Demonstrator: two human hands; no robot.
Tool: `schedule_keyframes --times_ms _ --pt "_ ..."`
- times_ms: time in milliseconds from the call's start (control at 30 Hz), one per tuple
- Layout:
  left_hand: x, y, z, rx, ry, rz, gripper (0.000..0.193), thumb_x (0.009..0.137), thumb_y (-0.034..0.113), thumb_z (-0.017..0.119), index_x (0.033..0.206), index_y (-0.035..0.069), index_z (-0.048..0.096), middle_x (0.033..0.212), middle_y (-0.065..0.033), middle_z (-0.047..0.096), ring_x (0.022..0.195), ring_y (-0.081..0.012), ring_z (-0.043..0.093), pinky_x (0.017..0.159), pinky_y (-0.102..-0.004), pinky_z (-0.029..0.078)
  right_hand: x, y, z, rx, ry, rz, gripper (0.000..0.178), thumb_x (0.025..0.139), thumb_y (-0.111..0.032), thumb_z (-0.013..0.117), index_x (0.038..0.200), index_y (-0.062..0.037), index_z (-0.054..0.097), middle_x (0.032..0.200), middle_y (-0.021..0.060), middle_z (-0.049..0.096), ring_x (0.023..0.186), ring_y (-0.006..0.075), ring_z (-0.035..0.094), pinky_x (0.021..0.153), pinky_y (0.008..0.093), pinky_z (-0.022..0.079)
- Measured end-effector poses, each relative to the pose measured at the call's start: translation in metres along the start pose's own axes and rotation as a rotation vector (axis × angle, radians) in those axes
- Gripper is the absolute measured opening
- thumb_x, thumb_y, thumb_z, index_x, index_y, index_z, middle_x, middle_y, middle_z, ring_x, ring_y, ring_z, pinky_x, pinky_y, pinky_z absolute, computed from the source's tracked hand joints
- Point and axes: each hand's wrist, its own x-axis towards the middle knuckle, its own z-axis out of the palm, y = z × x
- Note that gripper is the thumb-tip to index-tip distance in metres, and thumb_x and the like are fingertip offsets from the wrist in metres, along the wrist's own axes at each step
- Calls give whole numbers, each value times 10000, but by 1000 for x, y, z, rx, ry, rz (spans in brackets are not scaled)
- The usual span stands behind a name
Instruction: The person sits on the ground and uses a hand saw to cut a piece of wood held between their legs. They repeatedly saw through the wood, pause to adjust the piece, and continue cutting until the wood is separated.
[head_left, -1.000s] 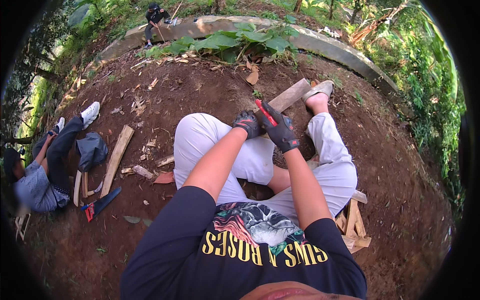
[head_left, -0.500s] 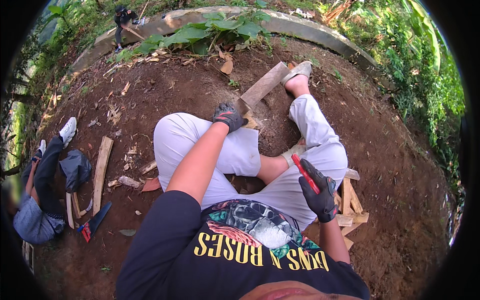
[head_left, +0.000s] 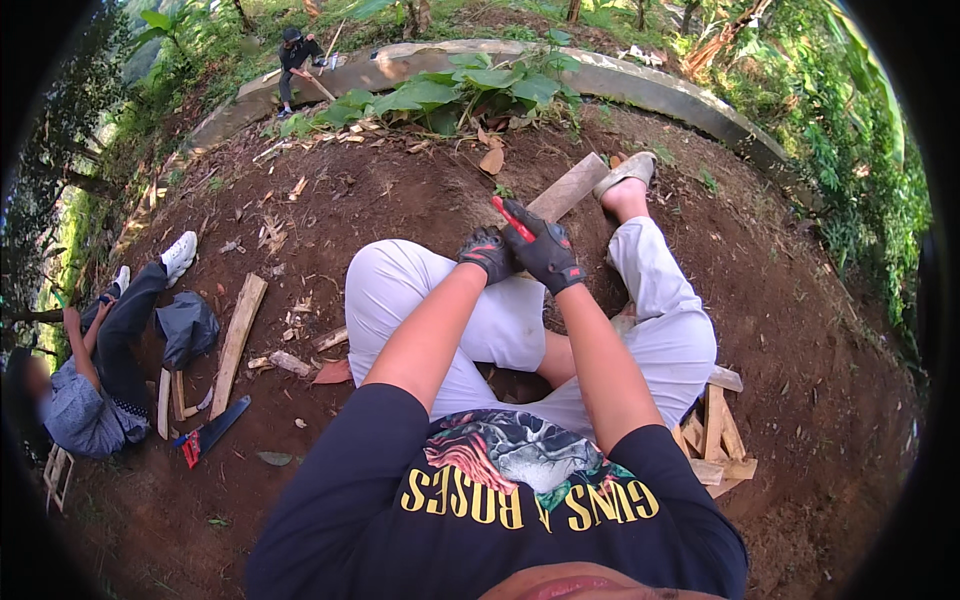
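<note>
A flat wooden plank [head_left: 568,190] slants away from my left knee toward my outstretched foot. My gloved left hand [head_left: 487,254] is closed around its near end, just above the knee. Close against it, my gloved right hand [head_left: 545,250] is over the plank with a slim red tool [head_left: 513,222] gripped along its fingers. The tool's exact kind cannot be made out. Both hands hide the near part of the plank.
Wood offcuts [head_left: 715,440] are piled beside my right thigh. On the left lie a long board [head_left: 238,335] and a handsaw [head_left: 213,432], near a seated person [head_left: 90,390]. Another person [head_left: 293,65] is by the low concrete wall [head_left: 650,88] beyond leafy plants [head_left: 430,93].
My right hand has moved from beside my right thigh up and left to the plank, carrying the red tool. My left hand keeps hold of the plank. The whole view has shifted slightly.
</note>
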Motion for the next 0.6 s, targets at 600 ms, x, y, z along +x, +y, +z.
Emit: schedule_keyframes --times_ms 600 --pt "-53 24 -30 -164 31 -232 1100 851 647 795 1597 -67 417 1610 -300 462 1532 -428 435 1263 -487 384 -168 -40 -108 -123 -24 119 495 983 -201 729 1475 -181 687 1323 192 755 1169 394 746 1011 454 579"
